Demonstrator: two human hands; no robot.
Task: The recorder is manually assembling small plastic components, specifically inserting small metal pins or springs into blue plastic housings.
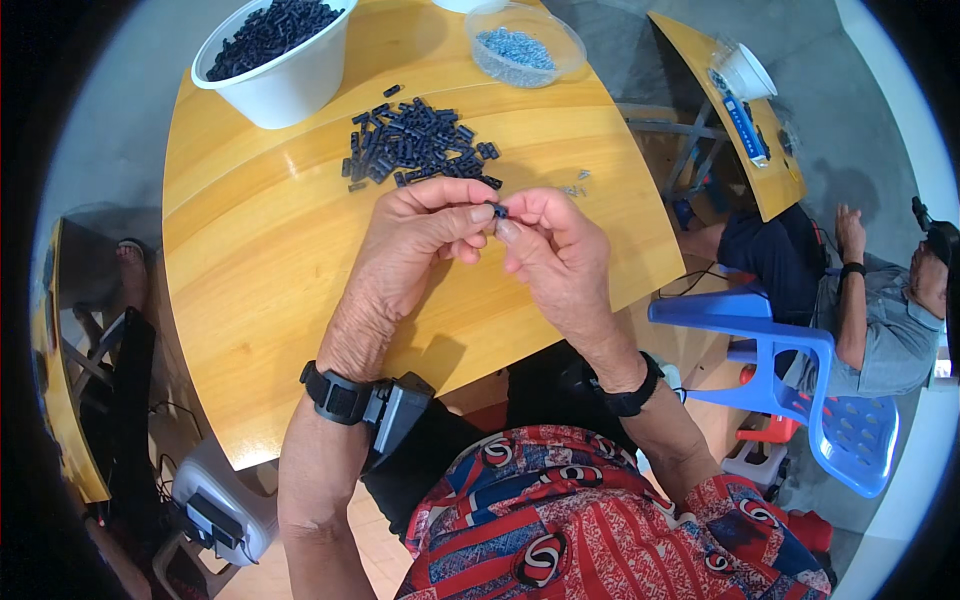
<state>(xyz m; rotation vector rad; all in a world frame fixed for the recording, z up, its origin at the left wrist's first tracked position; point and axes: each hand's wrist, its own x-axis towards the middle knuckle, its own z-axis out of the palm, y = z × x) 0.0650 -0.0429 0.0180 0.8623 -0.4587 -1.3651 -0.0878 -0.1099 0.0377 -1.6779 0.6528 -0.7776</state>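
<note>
Tub (300,95) by table's (250,290) left edge, likely near far corner (out of view), parts (270,38) heaped inside. Bowl (571,58) by right edge, far end, tiny pieces (515,47) inside. Heap (415,140) between, nearer. Loose pieces (573,190) right of heap. Left hand (400,240), right hand (560,250) before heap, single part (501,211) between.

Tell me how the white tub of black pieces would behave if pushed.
The white tub looks nearly full of small black pieces, so it is probably fairly heavy. It tapers downward, so it may tip if shoved high up, and the loose pieces could spill.
</note>
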